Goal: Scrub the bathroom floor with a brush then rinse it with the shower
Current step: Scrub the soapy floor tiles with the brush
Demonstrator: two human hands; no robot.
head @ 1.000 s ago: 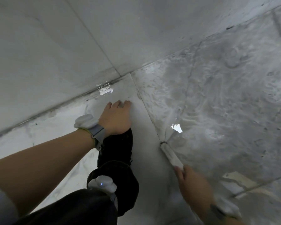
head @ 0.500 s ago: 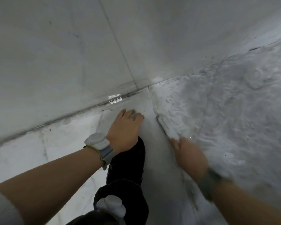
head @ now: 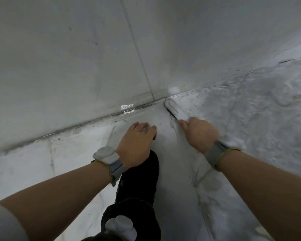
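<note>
Right grip (head: 197,132) hiding brush (head: 174,108) handle

Grey wristbands (head: 117,166) with white pods, black trouser leg (head: 139,185)

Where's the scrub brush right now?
Head view, right of centre: the brush is in the right hand, its tip at the wall-floor joint.
</note>
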